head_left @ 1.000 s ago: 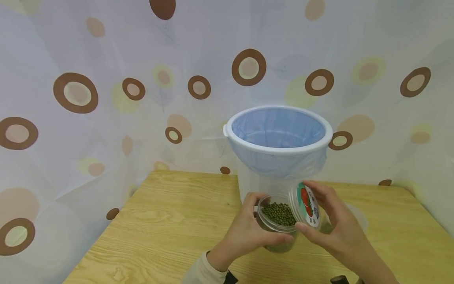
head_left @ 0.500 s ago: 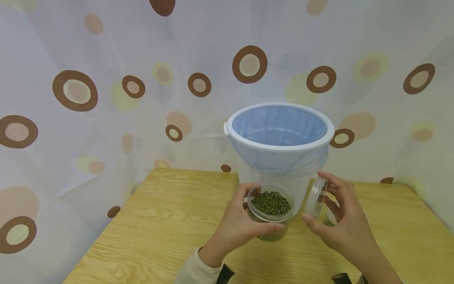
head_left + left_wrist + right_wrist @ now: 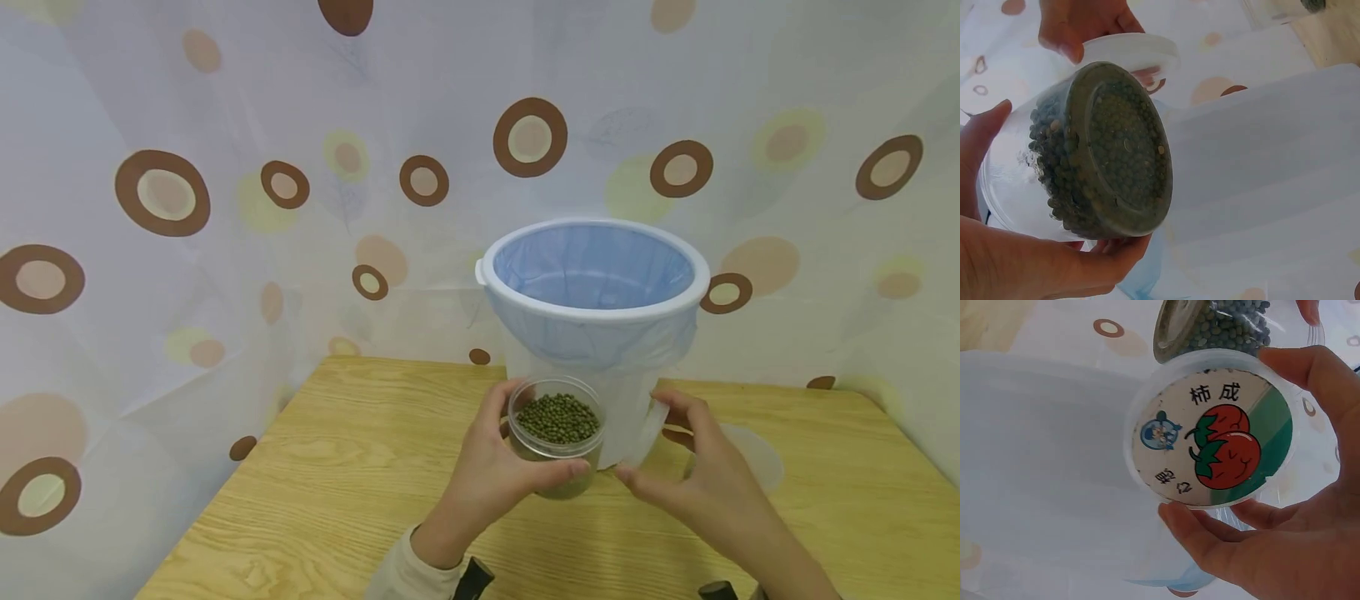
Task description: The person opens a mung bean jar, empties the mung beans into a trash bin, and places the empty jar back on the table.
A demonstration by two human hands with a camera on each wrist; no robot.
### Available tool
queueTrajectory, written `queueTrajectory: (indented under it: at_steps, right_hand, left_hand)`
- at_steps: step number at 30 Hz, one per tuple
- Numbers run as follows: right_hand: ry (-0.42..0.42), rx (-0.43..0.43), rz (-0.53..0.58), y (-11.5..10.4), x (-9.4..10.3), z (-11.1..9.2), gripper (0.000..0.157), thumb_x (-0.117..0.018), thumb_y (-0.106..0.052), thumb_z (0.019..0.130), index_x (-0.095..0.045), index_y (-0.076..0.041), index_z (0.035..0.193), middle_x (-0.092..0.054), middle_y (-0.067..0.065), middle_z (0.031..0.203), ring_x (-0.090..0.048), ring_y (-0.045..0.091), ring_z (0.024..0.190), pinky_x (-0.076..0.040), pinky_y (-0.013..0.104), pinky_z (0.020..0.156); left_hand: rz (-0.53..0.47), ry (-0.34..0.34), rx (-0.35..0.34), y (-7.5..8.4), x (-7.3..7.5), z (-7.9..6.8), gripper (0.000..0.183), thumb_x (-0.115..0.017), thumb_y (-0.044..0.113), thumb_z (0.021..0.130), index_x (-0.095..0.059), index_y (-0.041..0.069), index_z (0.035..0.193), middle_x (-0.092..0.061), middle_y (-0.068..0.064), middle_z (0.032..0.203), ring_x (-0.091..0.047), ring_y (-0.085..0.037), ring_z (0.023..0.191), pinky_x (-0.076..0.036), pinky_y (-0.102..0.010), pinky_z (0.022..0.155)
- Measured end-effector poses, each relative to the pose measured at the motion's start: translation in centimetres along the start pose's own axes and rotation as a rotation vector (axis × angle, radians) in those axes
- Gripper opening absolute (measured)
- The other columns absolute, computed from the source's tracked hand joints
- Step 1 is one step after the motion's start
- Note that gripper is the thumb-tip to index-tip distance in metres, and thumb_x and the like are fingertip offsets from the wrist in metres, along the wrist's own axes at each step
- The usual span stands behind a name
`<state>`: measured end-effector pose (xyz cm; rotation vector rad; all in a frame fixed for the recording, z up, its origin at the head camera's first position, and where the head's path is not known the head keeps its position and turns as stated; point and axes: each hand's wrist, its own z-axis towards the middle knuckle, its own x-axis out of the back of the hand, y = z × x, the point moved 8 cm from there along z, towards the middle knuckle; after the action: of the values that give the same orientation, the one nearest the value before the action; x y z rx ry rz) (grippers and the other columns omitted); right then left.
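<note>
My left hand [image 3: 483, 479] grips a clear round plastic jar [image 3: 551, 462] from its left side, thumb in front. Small green beans [image 3: 558, 419], looking like mung beans, fill part of it. The jar's mouth is uncovered and tilts toward the head camera; its base [image 3: 1125, 150] shows in the left wrist view. To the right, my right hand [image 3: 708, 492] pinches the jar's lid [image 3: 647, 435] by its edge, on its side and apart from the jar. A label with two red fruits [image 3: 1225, 450] covers the lid's top in the right wrist view.
Behind the hands stands a translucent white bin [image 3: 630, 400] with a white rim and a blue bag liner [image 3: 592, 267]. A round translucent container [image 3: 757, 458] is partly hidden behind my right hand on the wooden table [image 3: 337, 467]. A patterned sheet [image 3: 450, 83] hangs around the table.
The lid has come away from the jar's mouth and turned, its label now facing away from the head camera. My left hand has carried the jar a little left and up.
</note>
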<state>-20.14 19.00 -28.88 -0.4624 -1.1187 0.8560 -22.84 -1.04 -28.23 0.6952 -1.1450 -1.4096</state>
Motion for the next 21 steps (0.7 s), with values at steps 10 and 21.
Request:
queueTrajectory:
  at_steps: [10,21]
  right_hand:
    - [-0.160,-0.018,0.033,0.5,-4.0,0.2,0.083,-0.084,-0.024,0.074,-0.036,0.006,0.134,-0.051,0.019,0.125,-0.051,0.035,0.115,-0.045,0.051,0.093]
    - [-0.289,-0.030,0.111,2.1,-8.2,0.0,0.080,-0.084,-0.022,0.071,-0.041,0.009,0.131,-0.052,0.017,0.122,-0.052,0.033,0.111,-0.045,0.051,0.092]
  left_hand:
    - [-0.069,0.008,0.043,0.0,0.4,0.1,0.078,-0.090,0.013,0.063,-0.048,0.019,0.129,-0.055,-0.001,0.128,-0.051,-0.019,0.113,-0.038,-0.044,0.098]
    - [-0.074,-0.002,0.042,0.1,0.7,0.1,0.077,-0.089,0.013,0.066,-0.047,0.016,0.131,-0.057,0.001,0.125,-0.052,-0.018,0.113,-0.037,-0.046,0.099]
